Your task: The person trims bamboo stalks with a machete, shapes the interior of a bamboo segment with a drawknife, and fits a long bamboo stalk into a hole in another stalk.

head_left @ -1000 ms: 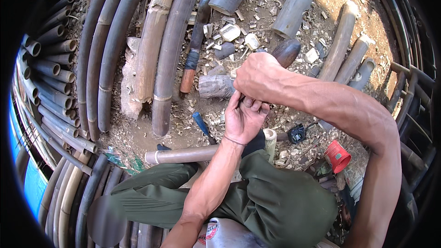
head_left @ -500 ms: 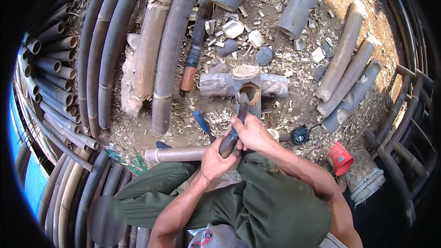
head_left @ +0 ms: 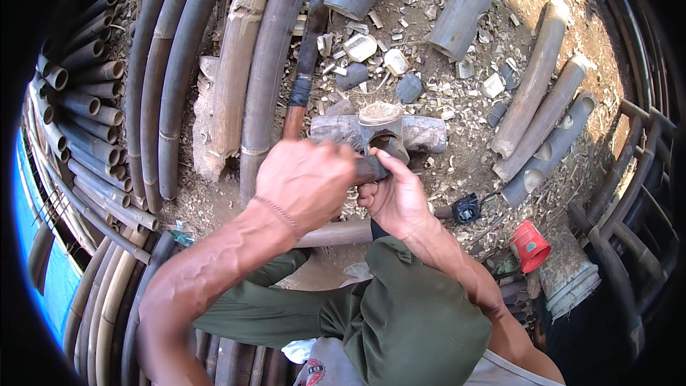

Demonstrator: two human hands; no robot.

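Observation:
In front of me, a short bamboo section (head_left: 382, 116) rests across a grey log (head_left: 430, 134), with a cut opening (head_left: 388, 141) in its upper side. My left hand (head_left: 311, 182) is closed around the dark handle of a curved knife (head_left: 369, 171), raised high with the wrist bent over. My right hand (head_left: 399, 200) closes on the same knife nearer the bamboo, its thumb pointing toward the opening. Both hands are just on my side of the bamboo and hide most of the knife; its blade cannot be made out clearly.
Long bamboo poles (head_left: 187, 86) lie at the left, beside a wood-handled tool (head_left: 304, 86). Cut bamboo lengths (head_left: 532, 78) lie at the right. Chips (head_left: 359, 46) litter the ground. A red container (head_left: 529, 246) and a dirty bucket (head_left: 569, 282) stand near my right knee.
My left hand has risen and swung forward and left, its wrist turning over with the knife handle. My right hand has shifted slightly right and turned. The bamboo section has stayed about in place.

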